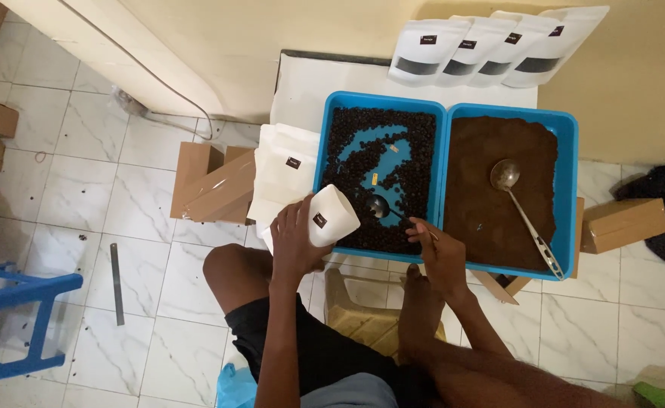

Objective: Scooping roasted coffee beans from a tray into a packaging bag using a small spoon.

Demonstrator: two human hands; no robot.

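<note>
My left hand (296, 240) grips an open white pouch (331, 216), tilted over the near left corner of a blue tray (381, 103) that holds dark coffee beans (412, 143). My right hand (440, 249) holds the handle of a metal spoon (381, 206), whose bowl rests among the beans next to the pouch's mouth. A second blue tray (568, 143) to the right is filled with brown ground coffee (477, 196), and a long metal ladle (523, 214) lies on it.
Several white pouches (495, 47) lean on the wall behind the trays. A stack of flat white pouches (288, 170) and brown cardboard boxes (213, 185) lie left. Another box (624, 224) sits right, a blue stool (15, 317) and a metal ruler (116, 283) far left.
</note>
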